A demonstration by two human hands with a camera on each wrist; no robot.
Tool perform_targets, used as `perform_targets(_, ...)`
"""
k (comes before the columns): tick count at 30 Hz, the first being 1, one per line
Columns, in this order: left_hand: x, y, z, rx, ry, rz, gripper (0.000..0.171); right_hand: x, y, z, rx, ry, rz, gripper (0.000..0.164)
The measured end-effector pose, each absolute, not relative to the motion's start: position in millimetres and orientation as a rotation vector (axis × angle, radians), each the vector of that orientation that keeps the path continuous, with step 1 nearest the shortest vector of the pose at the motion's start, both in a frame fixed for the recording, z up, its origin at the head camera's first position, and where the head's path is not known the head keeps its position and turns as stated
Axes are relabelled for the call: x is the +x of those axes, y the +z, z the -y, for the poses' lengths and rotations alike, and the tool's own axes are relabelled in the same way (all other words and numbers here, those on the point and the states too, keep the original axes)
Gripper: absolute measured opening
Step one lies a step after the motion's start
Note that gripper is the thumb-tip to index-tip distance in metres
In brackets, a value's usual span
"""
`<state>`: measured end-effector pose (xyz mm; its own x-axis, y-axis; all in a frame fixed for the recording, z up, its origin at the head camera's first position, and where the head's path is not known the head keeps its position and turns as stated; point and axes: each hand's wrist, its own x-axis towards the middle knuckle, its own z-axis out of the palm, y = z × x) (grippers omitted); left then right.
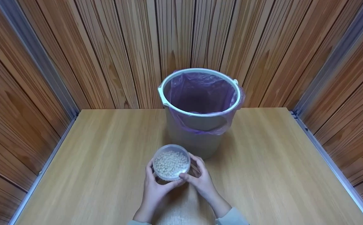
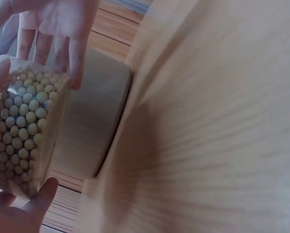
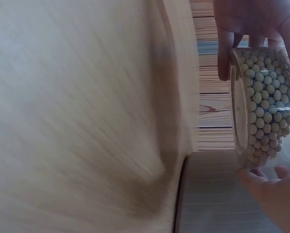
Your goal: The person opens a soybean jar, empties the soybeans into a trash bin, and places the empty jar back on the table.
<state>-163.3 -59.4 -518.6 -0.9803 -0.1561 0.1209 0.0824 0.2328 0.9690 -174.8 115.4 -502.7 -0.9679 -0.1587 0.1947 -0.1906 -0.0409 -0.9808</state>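
Between both hands is a clear round plastic tub, filled with pale, round dried beans that look like soybeans. My left hand grips its left and near side, the thumb lying along the near wall. On the right side my right hand holds it, thumb at the near rim and fingers round the far wall. Both wrist views show the tub raised off the table, its underside visible, with beans packed against the clear wall. The right hand shows palm side there.
Just beyond the tub stands a tall waste bin with a pale rim. A purple plastic bag lines it and folds over the outside. Wood-plank walls with metal corner strips enclose the light wooden table at the back and sides.
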Motion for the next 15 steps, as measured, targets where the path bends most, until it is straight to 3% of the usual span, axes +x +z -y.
perform_targets(15, -150, -502, 38, -0.077, -1.856, 2.259, 0.116, -153, -491, -137, 0.272, 2.272, 2.058, 0.072)
